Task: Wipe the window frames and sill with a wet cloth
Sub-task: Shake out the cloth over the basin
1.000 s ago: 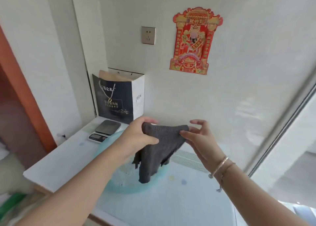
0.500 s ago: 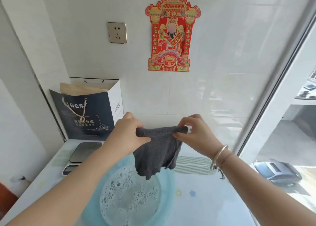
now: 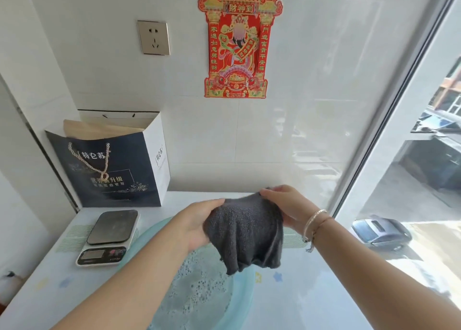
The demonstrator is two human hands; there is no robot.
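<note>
Soapy water, dotted with small bubbles, fills the pale blue plastic basin nearest the viewer, which sits on the white bench. Both bare forearms reach forward over it. Above the basin hangs the dark grey terry cloth, stretched between the two hands and drooping in folds, its lower edge clear of the water. The left hand has its grip closed on the cloth's left upper edge, thumb on top and fingers tucked under the fabric. The right hand pinches the cloth's right upper corner, fingers curled over it; thin bangles circle that wrist.

Left of the basin, just beside its rim, a small digital kitchen scale rests on the bench, dark platform on top and display toward the viewer. Behind the scale stands a navy and white paper gift bag with a twisted rope handle, set against the white tiled wall. Higher on that wall are a beige electrical socket and, to its right, a red and gold paper wall decoration with Chinese characters. Along the right side runs the white window frame, slanting upward, with a parked car visible on the street through the glass.
</note>
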